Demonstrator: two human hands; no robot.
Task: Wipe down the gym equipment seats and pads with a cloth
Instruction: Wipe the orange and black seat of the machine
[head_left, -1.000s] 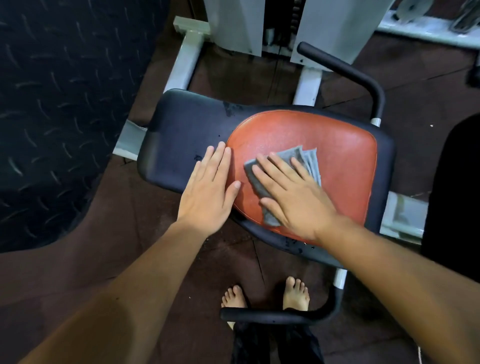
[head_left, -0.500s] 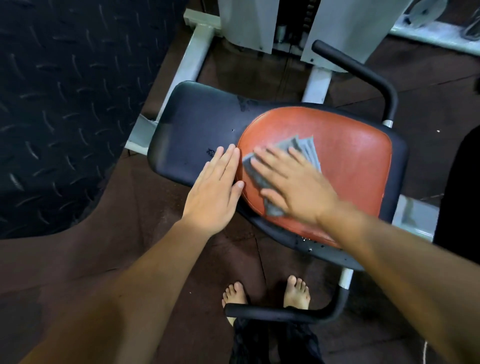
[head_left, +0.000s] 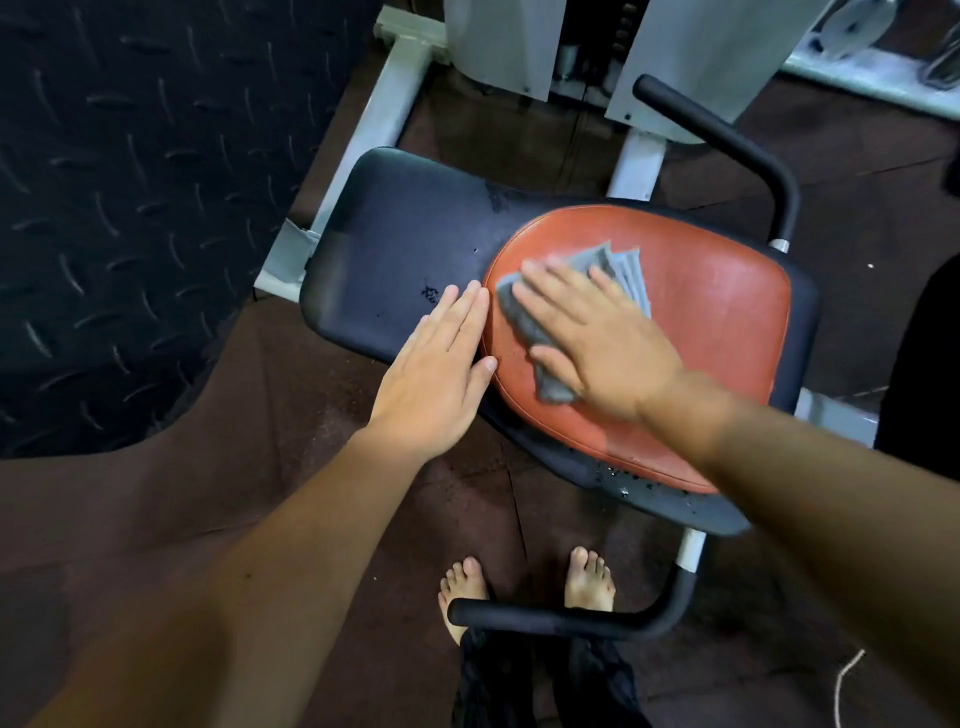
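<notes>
A red padded seat (head_left: 717, 322) lies on a wider black pad (head_left: 395, 244) of a gym machine. A folded grey cloth (head_left: 626, 273) lies on the red seat's left part. My right hand (head_left: 597, 338) presses flat on the cloth with straight fingers, covering most of it. My left hand (head_left: 441, 374) rests flat on the black pad, its fingers straight and its thumb touching the red seat's left edge. Water drops dot the black pad's near edge.
Two black curved handle bars flank the seat, one behind (head_left: 727, 140) and one in front (head_left: 571, 621) above my bare feet (head_left: 467, 587). The white machine frame (head_left: 384, 119) stands behind. A dark tread-pattern mat (head_left: 130, 208) covers the floor at left.
My right hand has slid the cloth a little toward the far left of the red seat. My left hand has stayed flat on the black pad. The camera has shifted slightly.
</notes>
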